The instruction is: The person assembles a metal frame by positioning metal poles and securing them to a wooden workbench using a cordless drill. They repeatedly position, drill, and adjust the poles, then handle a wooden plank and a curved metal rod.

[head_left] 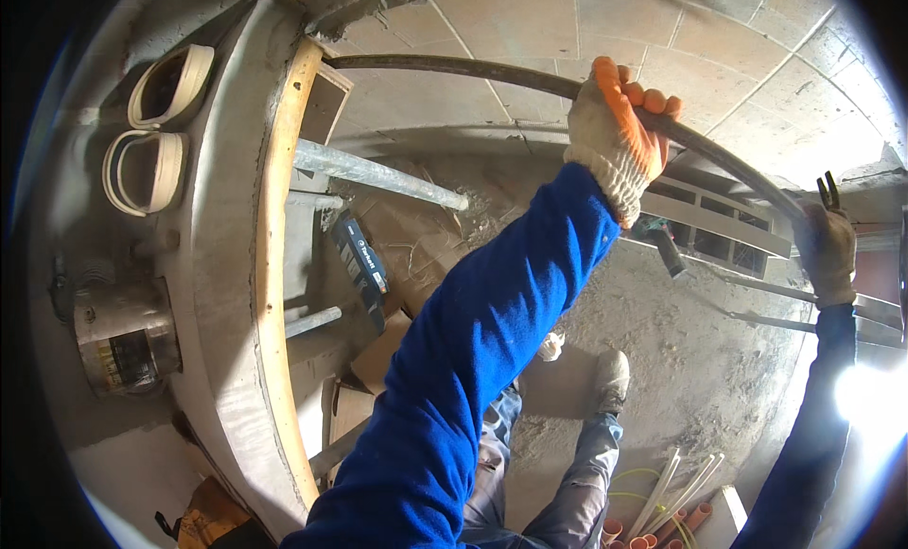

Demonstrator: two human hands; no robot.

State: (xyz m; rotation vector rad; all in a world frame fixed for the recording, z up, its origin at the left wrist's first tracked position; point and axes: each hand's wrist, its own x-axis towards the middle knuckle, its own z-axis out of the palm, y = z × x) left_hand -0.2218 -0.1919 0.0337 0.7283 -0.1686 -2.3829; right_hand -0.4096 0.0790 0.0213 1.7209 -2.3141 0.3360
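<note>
My left hand [619, 138], in a white and orange work glove, is raised high with its fingers wrapped round a long dark strip [454, 69]. The strip runs along the tiled surface from the wooden edge at upper left to near my right hand. At the far right, my gloved right hand [829, 256] is closed around a tool with a dark forked tip [829, 191]; its handle is hidden in the glove. The strip's right end meets that hand, and I cannot tell whether the fingers also hold it.
Left stand a plastered ledge with a wooden batten [274, 265], a bucket [123, 350] and two pale loops [170, 86]. A galvanized pipe [378, 174], blue box [361, 256], drill [662, 244] and white slatted frame [719, 218] lie beyond. Orange pipes [695, 518] are lower right.
</note>
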